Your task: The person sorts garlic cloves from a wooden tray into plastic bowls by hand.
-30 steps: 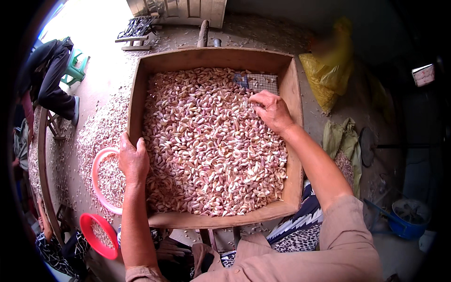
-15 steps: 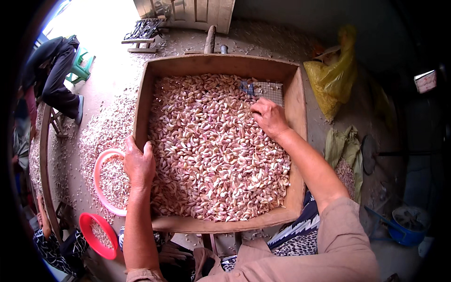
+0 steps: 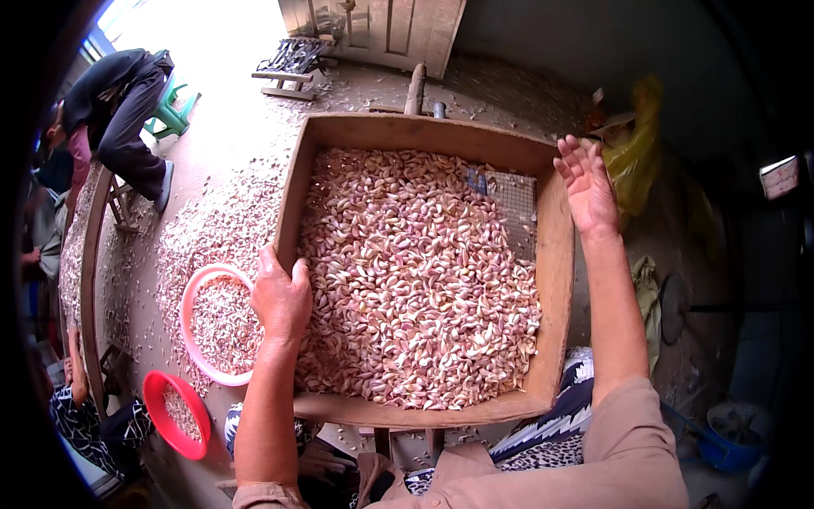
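Note:
A square wooden sieve box (image 3: 560,297) with a wire mesh bottom (image 3: 513,199) stands before me. Garlic cloves (image 3: 415,280), white and purplish, cover most of it; bare mesh shows at the far right. My left hand (image 3: 282,293) grips the left wall, its thumb over the inner side and its fingers hidden outside. My right hand (image 3: 588,185) is raised beside the far right wall, palm turned inward and fingers stretched out, with nothing in it.
Left of the box are a pink-rimmed basin (image 3: 191,327) and a red basin (image 3: 199,416), both with cloves. Garlic litters the floor beyond. A person (image 3: 136,136) bends near a green stool (image 3: 174,110). A yellow sack (image 3: 640,161) stands at the far right.
My right hand has left the cloves, moving right and up past the wall, and its fingers have opened. More mesh is bare at the right. My left hand keeps its grip.

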Motion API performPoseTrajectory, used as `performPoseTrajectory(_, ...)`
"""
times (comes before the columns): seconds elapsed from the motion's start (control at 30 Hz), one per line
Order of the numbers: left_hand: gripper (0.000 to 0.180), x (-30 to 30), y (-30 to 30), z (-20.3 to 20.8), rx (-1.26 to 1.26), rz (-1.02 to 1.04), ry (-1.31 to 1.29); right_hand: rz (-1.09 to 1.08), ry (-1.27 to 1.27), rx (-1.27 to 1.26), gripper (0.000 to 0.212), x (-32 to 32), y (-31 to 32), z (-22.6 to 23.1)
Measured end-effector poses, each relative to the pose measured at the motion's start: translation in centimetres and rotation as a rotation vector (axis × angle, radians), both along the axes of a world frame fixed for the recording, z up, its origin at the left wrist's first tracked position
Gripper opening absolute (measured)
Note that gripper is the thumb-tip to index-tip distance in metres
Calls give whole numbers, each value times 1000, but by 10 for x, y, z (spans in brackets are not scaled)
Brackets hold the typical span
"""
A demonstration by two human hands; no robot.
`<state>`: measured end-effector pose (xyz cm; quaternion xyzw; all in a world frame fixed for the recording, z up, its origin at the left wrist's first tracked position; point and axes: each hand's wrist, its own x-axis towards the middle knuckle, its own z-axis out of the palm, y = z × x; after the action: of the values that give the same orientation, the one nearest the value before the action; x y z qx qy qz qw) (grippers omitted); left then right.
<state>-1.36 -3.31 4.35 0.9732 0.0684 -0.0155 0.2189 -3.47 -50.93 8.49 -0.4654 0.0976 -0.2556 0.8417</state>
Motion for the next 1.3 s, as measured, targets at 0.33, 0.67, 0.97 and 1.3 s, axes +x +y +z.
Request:
performPoseTrajectory(0.33,45,0,8,-2,-71,-5,27,187,603,-1351,59,-30,100,-81)
performPoseTrajectory(0.67,41,0,8,-5,-69,-27,-32,466,601,-1563,83,-62,185,-74)
performPoseTrajectory(0.97,41,1,6,-5,-77,-19,14,728,-58,-1659,78,-122,271,-40)
performPoseTrajectory(1.3,42,2,7,-8,-84,-18,8,723,-386,-2050,37,-121,300,-93)
